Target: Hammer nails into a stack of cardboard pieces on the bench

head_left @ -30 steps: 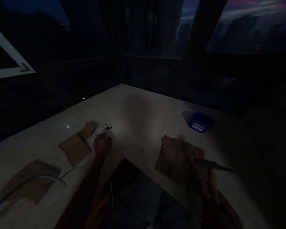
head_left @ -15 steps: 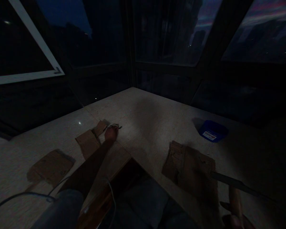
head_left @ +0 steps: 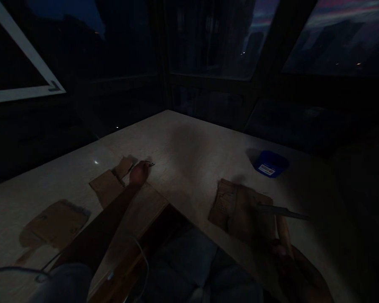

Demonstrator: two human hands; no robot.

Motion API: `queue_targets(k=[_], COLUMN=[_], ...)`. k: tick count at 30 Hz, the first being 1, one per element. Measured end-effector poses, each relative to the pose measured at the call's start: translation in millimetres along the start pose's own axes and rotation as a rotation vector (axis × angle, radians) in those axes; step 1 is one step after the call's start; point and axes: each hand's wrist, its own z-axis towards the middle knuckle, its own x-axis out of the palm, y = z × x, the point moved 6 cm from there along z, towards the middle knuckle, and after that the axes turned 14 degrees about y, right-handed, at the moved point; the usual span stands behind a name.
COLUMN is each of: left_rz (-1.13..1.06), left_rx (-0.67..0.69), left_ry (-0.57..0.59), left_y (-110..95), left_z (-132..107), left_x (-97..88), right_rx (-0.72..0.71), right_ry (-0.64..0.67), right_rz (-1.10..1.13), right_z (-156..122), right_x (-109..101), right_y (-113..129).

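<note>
My left hand (head_left: 139,173) reaches over the pale tabletop, fingers curled down beside several small dark nail-like pieces (head_left: 150,163). Whether one is pinched in the fingertips is too dark to see. In my right hand (head_left: 286,254) is a hammer (head_left: 283,231), gripped by its light wooden handle. Its long dark metal head lies sideways above the right-hand cardboard piece (head_left: 240,210), which has torn edges. A cardboard piece (head_left: 107,187) and a smaller scrap (head_left: 124,166) lie close to my left hand.
A blue plastic tub (head_left: 271,164) with a white label stands at the right. Another cardboard piece (head_left: 58,223) lies at the far left. A cable (head_left: 142,252) hangs near my lap, by the wooden table edge (head_left: 151,227). Dark windows (head_left: 208,42) border the tabletop.
My right hand has raised the hammer further into view, its head now nearer the right cardboard. My left hand stays by the small dark pieces. The whole view has shifted slightly.
</note>
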Motion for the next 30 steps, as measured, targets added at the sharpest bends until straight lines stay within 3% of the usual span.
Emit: queue_targets(k=[5,9,13,17,19,22,30], left_rz=[-0.196,-0.509,-1.041,-1.473,-1.547,-1.534,-1.343], left_rx=[0.176,0.329,0.332,0.174,0.103,0.091,0.246], left_ry=[-0.046,0.009,0.382,0.849,0.973,0.997,0.983], left_y=[-54.5,-133.1,-215.7,-278.7,-297.2,-312.3,-332.0], left_z=[-5.0,-27.4,-72.5,-117.5,-129.7,-133.1,-122.3], left_x=[-12.1,0.9,56.2,120.1,141.4,159.4,174.5], right_rx=[0.108,0.083,0.054,0.045,0.043,0.041,0.039], right_ry=[-0.051,-0.022,-0.036,-0.071,-0.087,-0.106,-0.14], right_rz=[0.0,0.019,-0.012,-0.024,-0.001,0.051,0.197], right_z=[7.1,3.0,-5.0,-11.4,-14.0,-14.2,15.8], right_x=[-6.8,-11.5,-13.4,-15.8,-15.8,-10.5,22.7], right_y=[9.5,10.4,3.4,-9.1,-12.9,-13.1,-8.9])
